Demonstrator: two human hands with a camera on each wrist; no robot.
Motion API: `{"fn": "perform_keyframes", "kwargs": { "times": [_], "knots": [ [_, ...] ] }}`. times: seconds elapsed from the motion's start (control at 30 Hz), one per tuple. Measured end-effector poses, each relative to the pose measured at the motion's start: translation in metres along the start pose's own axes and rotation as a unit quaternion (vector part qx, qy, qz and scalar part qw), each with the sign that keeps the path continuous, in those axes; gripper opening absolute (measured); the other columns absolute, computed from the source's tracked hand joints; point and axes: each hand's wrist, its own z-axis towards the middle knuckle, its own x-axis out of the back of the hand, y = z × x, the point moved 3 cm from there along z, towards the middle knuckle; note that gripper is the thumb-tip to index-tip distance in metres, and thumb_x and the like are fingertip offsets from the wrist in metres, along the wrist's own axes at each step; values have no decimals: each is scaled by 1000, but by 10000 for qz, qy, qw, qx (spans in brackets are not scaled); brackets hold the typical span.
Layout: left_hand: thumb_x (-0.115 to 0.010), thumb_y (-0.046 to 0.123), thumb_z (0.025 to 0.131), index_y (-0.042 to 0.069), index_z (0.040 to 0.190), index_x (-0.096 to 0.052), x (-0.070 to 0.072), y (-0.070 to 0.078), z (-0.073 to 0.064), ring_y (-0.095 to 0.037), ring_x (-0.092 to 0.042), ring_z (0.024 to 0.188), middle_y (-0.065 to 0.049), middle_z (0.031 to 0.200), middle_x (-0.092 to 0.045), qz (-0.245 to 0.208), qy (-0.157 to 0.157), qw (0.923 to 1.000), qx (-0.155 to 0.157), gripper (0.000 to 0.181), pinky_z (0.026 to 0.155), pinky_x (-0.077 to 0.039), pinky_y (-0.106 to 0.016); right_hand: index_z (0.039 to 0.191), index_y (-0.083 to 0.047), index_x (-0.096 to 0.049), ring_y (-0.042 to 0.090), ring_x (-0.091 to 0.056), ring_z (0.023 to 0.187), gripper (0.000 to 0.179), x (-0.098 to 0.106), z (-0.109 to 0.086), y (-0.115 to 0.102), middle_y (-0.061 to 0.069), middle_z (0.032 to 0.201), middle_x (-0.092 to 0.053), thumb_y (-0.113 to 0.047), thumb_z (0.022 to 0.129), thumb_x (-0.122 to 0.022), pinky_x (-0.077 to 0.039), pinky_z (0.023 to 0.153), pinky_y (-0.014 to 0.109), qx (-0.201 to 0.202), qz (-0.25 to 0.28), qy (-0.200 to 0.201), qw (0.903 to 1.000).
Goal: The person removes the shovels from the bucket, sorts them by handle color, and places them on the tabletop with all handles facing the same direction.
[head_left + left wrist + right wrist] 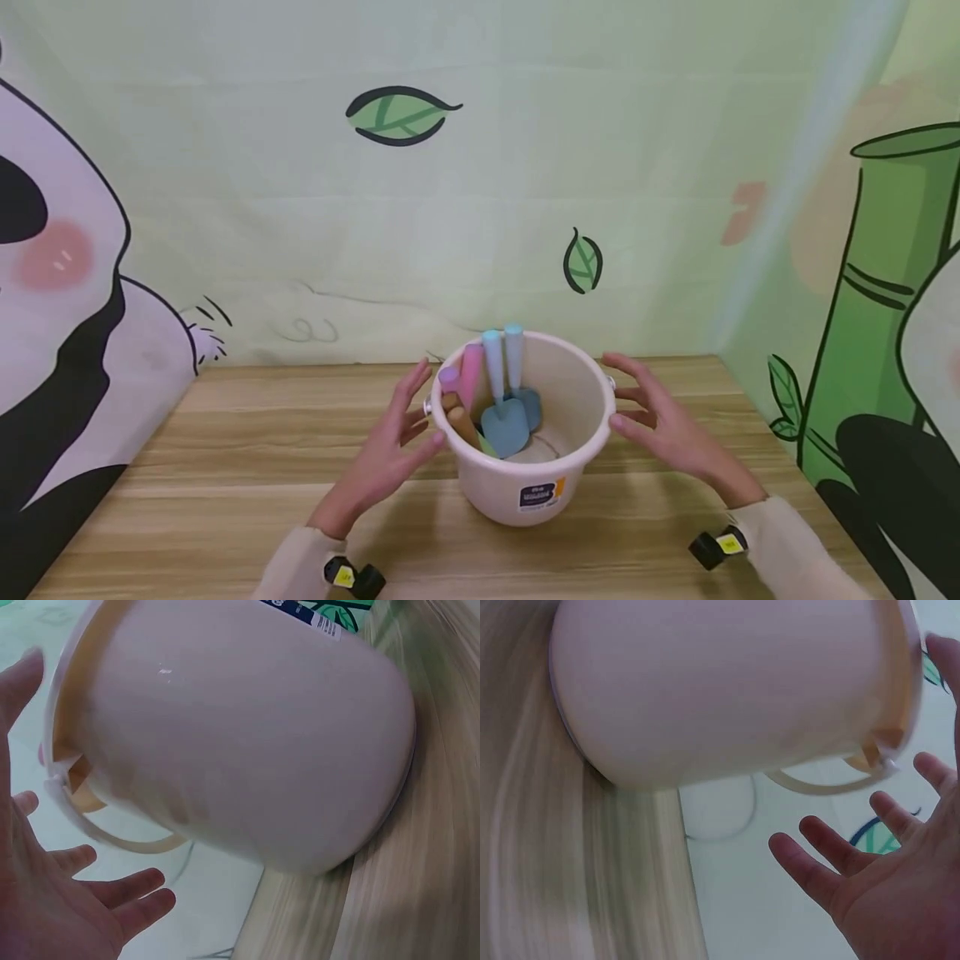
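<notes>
A pale pink bucket (pixel 487 487) stands upright on the wooden tabletop in the head view. Inside it, leaning toward the left, are two toy shovels (pixel 506 429) with light blue handles, a pink handle (pixel 470 375), a purple-tipped piece (pixel 448 379) and a brown handle (pixel 463 425). My left hand (pixel 382 450) is beside the bucket's left rim, fingers spread. On the opposite side, my right hand (pixel 671 429) has its fingers spread beside the rim. Both wrist views show gaps between most fingers and the bucket; thumb contact is unclear. The bucket's handle (pixel 135 844) hangs down its far side.
The wood-grain table (pixel 255 433) extends around the bucket. Behind it rises a pale green backdrop (pixel 495 192) printed with leaves, pandas and bamboo (pixel 885 250). A label (pixel 537 497) is on the bucket's near side.
</notes>
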Motion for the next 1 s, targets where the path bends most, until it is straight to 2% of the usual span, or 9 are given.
{"fn": "perform_keyframes", "kwargs": {
  "times": [0.13,0.37,0.53,0.77,1.0],
  "knots": [
    [-66,32,100,43,162,-16,-7,0,1,-51,-48,135,-8,169,-22,-152,59,9998,87,81,108,-41,-62,160,-20,-28,50,-51,129,70,-7,1,1,11,162,-29,-7,99,-60,-57,91,52,71,257,-71,9996],
    [-64,29,101,41,163,-18,-17,-3,2,-50,-43,139,-2,168,-22,-410,95,9990,116,78,109,-40,-61,160,-21,-30,50,-53,125,65,-15,-1,3,10,162,-27,-7,101,-54,-59,86,47,-21,577,94,9983],
    [-63,25,102,36,163,-23,-19,-5,3,-50,-43,139,-4,166,-26,-526,193,9984,49,74,109,-40,-61,160,-19,-29,52,-55,123,64,-21,-1,4,14,161,-28,-3,102,-51,-59,86,40,78,864,216,9960],
    [-63,27,101,35,161,-27,-23,-5,3,-51,-42,140,-2,165,-30,-673,307,9972,44,71,105,-45,-59,162,-13,-23,54,-53,123,62,-27,-4,5,21,158,-30,-6,105,-45,-59,86,41,201,1127,273,9931],
    [-63,26,101,34,161,-28,-24,-6,4,-52,-40,140,-1,165,-29,-772,420,9961,-32,71,101,-47,-61,163,-12,-20,54,-48,125,62,-29,-5,6,22,157,-30,-7,106,-43,-60,83,45,166,1197,291,9922]
  ]
}}
